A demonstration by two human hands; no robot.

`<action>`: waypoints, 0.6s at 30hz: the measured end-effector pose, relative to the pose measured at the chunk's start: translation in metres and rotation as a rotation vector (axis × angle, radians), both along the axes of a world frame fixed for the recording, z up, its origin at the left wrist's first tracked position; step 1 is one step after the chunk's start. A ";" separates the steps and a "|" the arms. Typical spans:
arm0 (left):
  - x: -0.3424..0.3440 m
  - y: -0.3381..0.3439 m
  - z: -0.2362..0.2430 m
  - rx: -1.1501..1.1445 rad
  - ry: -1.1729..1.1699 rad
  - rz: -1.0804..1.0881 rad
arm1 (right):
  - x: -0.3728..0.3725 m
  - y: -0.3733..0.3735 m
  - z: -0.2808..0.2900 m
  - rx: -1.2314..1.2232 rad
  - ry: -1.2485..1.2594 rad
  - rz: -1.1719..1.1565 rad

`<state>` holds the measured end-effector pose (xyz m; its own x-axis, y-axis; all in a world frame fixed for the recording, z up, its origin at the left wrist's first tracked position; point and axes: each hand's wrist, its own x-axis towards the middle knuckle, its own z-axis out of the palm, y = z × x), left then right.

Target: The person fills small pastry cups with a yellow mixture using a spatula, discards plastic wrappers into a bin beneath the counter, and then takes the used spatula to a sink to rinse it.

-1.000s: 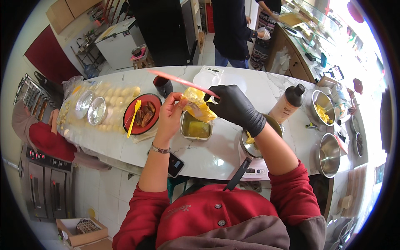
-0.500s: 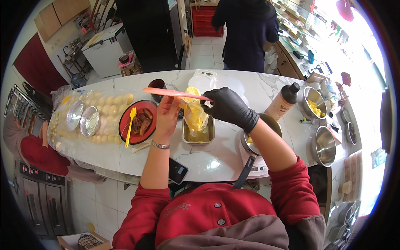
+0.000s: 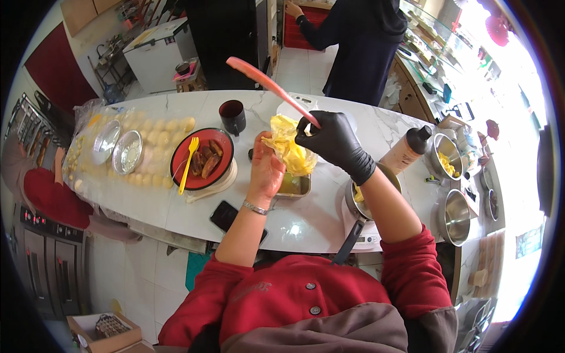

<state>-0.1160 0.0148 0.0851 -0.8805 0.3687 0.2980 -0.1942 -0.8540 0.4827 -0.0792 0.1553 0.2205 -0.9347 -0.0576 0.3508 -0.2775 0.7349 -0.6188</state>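
Note:
My bare left hand [image 3: 266,167] is raised under the left edge of a crumpled yellow wrapper [image 3: 287,144], its fingers curled up against it. My black-gloved right hand [image 3: 332,141] grips a long pink spatula [image 3: 265,82], tilted with its far end up, and is at the wrapper's upper right. Below the wrapper is a rectangular metal tray [image 3: 297,191] with yellowish contents, partly hidden. Right of it a pan [image 3: 385,173] with yellow pieces sits on a white scale [image 3: 366,238], mostly behind my right forearm.
Left lie dough balls [image 3: 168,126] under plastic, foil tins [image 3: 128,152], a red plate [image 3: 219,176] with yellow fork. A dark mug [image 3: 232,116], phone [image 3: 226,216], bottle [image 3: 405,148] and steel bowls [image 3: 453,217] share the counter. One person [image 3: 359,53] stands beyond, another [image 3: 50,194] works left.
My left hand has left the spatula and moved right with the wrapper. The spatula's far end has risen. The person in dark clothing now reaches toward the red drawers.

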 end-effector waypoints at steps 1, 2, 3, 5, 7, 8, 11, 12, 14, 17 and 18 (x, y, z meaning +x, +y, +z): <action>0.004 0.008 -0.003 -0.073 -0.062 0.067 | 0.001 -0.001 -0.002 -0.023 -0.010 -0.011; 0.008 0.011 -0.001 0.002 -0.122 -0.012 | 0.000 -0.001 -0.003 -0.045 -0.012 -0.023; 0.013 0.014 0.002 0.078 -0.180 -0.092 | 0.003 -0.003 0.000 -0.075 -0.037 -0.030; 0.019 0.023 -0.001 0.126 -0.329 -0.096 | 0.006 -0.006 0.007 -0.123 -0.104 -0.057; 0.010 0.022 -0.021 0.125 -0.228 -0.211 | 0.006 -0.008 0.008 -0.123 -0.109 -0.057; 0.008 0.025 -0.020 0.124 -0.180 -0.282 | 0.004 -0.004 0.003 -0.154 -0.106 -0.054; -0.002 0.026 -0.014 0.199 -0.134 -0.408 | 0.000 0.005 -0.012 -0.198 -0.091 -0.041; -0.006 0.023 -0.012 0.216 -0.068 -0.464 | 0.001 0.009 -0.013 -0.177 -0.095 -0.067; -0.007 0.020 -0.007 0.033 -0.108 -0.336 | 0.002 0.017 -0.014 -0.139 -0.103 -0.112; -0.006 0.016 0.008 -0.146 -0.196 -0.129 | 0.026 0.034 -0.009 -0.126 -0.138 -0.117; -0.009 0.012 0.009 -0.173 -0.172 -0.093 | 0.036 0.039 -0.008 -0.121 -0.145 -0.112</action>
<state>-0.1248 0.0266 0.0941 -0.8728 0.4827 0.0723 -0.3597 -0.7362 0.5732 -0.0429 0.1943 0.2128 -0.9740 0.0839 0.2107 -0.1003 0.6741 -0.7318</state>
